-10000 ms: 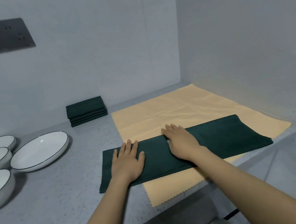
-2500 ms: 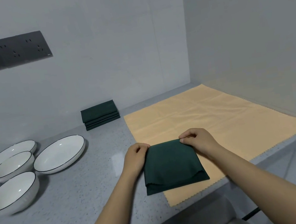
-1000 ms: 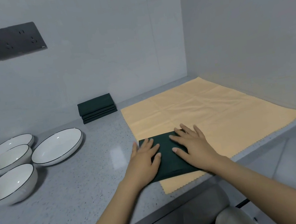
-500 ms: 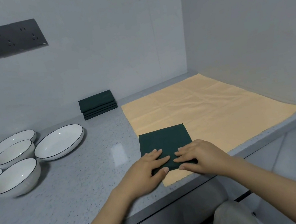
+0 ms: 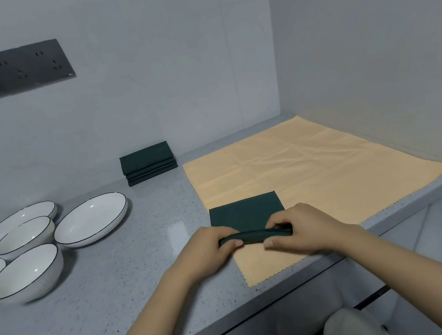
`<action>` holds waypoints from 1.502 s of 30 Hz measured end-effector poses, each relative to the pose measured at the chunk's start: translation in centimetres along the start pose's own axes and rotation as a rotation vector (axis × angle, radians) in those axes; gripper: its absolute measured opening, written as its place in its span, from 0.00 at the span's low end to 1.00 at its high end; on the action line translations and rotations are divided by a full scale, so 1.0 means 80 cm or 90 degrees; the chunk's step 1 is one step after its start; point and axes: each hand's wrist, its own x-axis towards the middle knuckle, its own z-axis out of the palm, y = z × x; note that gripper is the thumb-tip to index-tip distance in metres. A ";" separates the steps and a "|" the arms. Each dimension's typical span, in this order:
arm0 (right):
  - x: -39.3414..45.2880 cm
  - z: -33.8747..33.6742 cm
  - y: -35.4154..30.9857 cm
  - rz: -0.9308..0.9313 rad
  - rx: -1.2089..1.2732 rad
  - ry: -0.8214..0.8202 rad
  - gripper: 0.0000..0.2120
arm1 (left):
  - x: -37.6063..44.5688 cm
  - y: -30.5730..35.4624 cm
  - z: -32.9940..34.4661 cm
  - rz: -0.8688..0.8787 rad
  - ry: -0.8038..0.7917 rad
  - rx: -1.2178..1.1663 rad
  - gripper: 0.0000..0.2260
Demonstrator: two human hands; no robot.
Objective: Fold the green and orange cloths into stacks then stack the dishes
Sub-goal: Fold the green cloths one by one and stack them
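there, the folded green cloth lay on the near left corner of the spread orange cloth, its long axis running left to right along the counter edge. the left hand and right hand each pinched its raised near edge, thumbs below, fingers above. behind it, a stack of folded green cloths sat against the wall. well apart to the left, white dishes stood unstacked on the grey counter.
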 end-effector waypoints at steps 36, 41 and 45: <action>0.103 0.054 0.042 0.364 -0.181 0.284 0.14 | 0.098 -0.047 0.045 -0.380 0.293 0.100 0.13; 0.105 0.046 0.044 0.374 -0.074 0.279 0.10 | 0.099 -0.049 0.041 -0.357 0.310 0.026 0.10; 0.097 0.042 0.042 0.342 0.054 0.301 0.04 | 0.087 -0.043 0.038 -0.308 0.353 -0.169 0.07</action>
